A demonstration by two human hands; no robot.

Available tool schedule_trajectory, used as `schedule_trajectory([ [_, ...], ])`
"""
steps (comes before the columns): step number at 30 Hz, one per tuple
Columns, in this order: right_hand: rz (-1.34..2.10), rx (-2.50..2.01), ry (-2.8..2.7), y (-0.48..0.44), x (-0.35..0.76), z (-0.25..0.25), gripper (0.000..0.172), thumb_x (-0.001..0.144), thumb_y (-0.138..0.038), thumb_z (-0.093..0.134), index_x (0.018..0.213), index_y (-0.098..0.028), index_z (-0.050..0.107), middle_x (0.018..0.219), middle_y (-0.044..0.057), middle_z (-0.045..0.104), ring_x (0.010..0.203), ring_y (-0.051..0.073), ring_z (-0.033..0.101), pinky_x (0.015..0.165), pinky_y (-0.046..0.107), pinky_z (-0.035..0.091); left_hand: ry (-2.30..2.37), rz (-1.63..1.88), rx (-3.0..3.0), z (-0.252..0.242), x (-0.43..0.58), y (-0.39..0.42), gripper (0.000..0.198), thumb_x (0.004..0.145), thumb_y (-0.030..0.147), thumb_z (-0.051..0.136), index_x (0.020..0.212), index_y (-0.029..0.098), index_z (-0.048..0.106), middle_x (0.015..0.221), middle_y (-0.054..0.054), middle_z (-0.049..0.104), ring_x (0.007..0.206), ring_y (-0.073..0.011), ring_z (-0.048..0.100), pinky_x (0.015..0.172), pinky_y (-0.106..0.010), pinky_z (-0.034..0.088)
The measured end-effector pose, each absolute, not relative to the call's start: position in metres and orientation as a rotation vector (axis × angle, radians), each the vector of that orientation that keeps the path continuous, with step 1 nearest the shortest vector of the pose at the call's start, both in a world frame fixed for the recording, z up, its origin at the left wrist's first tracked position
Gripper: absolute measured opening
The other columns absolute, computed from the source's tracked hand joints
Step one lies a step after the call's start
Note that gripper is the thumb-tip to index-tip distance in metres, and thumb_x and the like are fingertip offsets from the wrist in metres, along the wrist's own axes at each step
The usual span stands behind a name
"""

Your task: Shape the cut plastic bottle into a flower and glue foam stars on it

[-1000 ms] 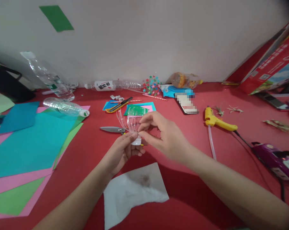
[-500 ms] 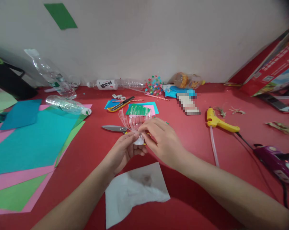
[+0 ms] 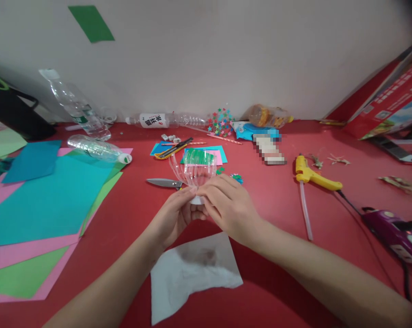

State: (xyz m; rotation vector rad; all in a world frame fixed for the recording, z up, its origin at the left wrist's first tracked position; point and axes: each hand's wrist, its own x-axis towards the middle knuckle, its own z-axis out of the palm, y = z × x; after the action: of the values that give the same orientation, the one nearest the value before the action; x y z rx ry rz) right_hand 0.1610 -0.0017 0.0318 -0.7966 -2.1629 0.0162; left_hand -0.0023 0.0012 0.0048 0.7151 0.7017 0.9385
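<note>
A clear plastic bottle top cut into upright strips [image 3: 192, 171], white cap downward, is held over the red table [image 3: 267, 269]. My left hand [image 3: 174, 216] grips its neck from the left, fingers closed. From the right, my right hand [image 3: 228, 207] has its fingers curled around the base of the strips. Just behind the hands lie scissors [image 3: 163, 183] with the blades pointing left.
Coloured paper sheets [image 3: 48, 200] cover the left side, with clear bottles [image 3: 98, 149] behind them. A white tissue [image 3: 192, 271] lies near me. A yellow glue gun [image 3: 311, 175] and a purple tool [image 3: 393, 230] are at right. A utility knife [image 3: 171, 149] lies farther back.
My right hand has slid down from the strip tips to the base of the cut bottle, closing around it. The left hand has held its grip.
</note>
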Motion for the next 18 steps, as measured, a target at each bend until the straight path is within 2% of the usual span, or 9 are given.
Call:
schedule_trajectory([
  [7, 0.115, -0.847, -2.142, 0.001, 0.161, 0.026, 0.019, 0.092, -0.009, 0.044, 0.09, -0.016, 0.062, 0.084, 0.007, 0.067, 0.081, 0.018, 0.056, 0.075, 0.032, 0.045, 0.751, 0.928, 0.755, 0.009, -0.002, 0.001, 0.018, 0.086, 0.03, 0.065, 0.084, 0.014, 0.07, 0.075, -0.005, 0.071, 0.064, -0.0137, 0.067, 0.059, -0.022, 0.055],
  [13, 0.238, -0.905, -2.028, 0.006, 0.167, 0.037, 0.013, 0.092, -0.011, 0.048, 0.093, -0.02, 0.058, 0.087, 0.002, 0.066, 0.083, 0.014, 0.059, 0.075, 0.028, 0.047, 0.782, 0.913, 0.872, 0.014, -0.001, 0.001, 0.02, 0.083, 0.034, 0.069, 0.083, 0.014, 0.067, 0.067, -0.005, 0.07, 0.059, -0.0166, 0.068, 0.056, -0.025, 0.054],
  [18, 0.215, -0.859, -2.031, 0.004, 0.169, 0.045, 0.013, 0.092, -0.01, 0.048, 0.093, -0.019, 0.058, 0.089, 0.004, 0.065, 0.087, 0.016, 0.058, 0.078, 0.03, 0.047, 0.792, 0.932, 0.852, 0.013, -0.001, 0.0, 0.022, 0.081, 0.035, 0.07, 0.088, 0.014, 0.067, 0.074, -0.005, 0.072, 0.062, -0.0162, 0.069, 0.06, -0.026, 0.055],
])
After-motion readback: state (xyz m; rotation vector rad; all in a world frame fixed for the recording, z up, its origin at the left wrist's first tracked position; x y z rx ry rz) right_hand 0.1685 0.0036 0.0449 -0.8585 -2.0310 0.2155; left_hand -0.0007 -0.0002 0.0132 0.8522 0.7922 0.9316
